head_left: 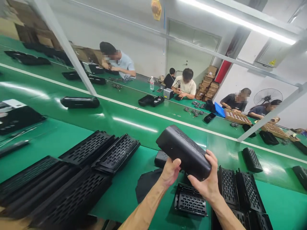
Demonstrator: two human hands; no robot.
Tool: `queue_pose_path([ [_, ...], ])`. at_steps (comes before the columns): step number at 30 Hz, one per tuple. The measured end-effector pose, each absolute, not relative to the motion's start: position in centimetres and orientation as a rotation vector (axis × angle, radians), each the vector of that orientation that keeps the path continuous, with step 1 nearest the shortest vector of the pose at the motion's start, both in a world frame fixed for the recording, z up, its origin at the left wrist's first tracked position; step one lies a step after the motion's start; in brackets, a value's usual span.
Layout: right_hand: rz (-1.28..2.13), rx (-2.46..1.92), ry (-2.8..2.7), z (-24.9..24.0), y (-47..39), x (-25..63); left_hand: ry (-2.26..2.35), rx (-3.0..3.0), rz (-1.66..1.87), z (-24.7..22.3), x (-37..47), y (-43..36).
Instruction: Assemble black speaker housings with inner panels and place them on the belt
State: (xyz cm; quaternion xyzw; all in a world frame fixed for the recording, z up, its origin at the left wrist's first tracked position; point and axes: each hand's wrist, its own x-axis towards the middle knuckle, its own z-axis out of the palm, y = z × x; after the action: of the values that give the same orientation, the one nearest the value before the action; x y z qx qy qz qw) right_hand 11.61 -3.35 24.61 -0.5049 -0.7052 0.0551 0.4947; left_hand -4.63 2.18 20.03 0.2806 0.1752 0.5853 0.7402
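Observation:
A black casing with a slotted grille on its upper side is held tilted above the green work surface. My left hand grips its lower left side, thumb on the near face and the other fingers hidden. At the right end, my right hand is wrapped round it, thumb below and fingers over the edge. Beneath the hands lies a slotted black panel. To the left of it are a dark flat sheet and another black part, partly covered by the casing.
Slotted black panels are stacked at the left, and more panels at the right. Black casings lie on the green belt beyond. Slanted metal posts rise on both sides. Several people sit across the line.

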Motion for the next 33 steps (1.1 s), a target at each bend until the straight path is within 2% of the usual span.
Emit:
queue_pose_path([
  [3,0.207,-1.254,-1.703,25.9,-2.9,13.4,0.432,0.728,1.221,21.0,-6.9,4.0],
  [7,0.380,-1.368,-1.692,26.6,-2.9,16.8,0.528,1.064,1.316,23.6,-12.1,6.9],
  [9,0.481,-1.378,-1.688,26.4,-2.9,17.6,0.481,1.256,1.216,24.9,-13.7,7.7],
  [12,0.515,-1.369,-1.681,26.3,-2.9,17.9,0.400,1.355,1.092,26.1,-14.2,8.1],
  [15,0.497,-1.344,-1.707,26.7,-2.6,18.0,0.385,1.315,1.125,26.2,-13.2,7.7],
  [21,0.587,-1.333,-1.760,28.2,-2.1,19.2,0.402,1.214,1.267,25.5,-11.5,6.5],
  [26,0.811,-1.233,-1.579,27.9,-1.8,18.5,0.357,0.915,1.426,23.8,-9.7,5.8],
  [29,0.739,-1.232,-1.526,26.7,-1.3,16.7,0.254,0.667,1.376,21.1,-7.2,5.2],
  [33,0.551,-1.196,-1.543,26.5,-0.3,14.5,0.259,0.533,1.098,17.4,-4.9,4.0],
])
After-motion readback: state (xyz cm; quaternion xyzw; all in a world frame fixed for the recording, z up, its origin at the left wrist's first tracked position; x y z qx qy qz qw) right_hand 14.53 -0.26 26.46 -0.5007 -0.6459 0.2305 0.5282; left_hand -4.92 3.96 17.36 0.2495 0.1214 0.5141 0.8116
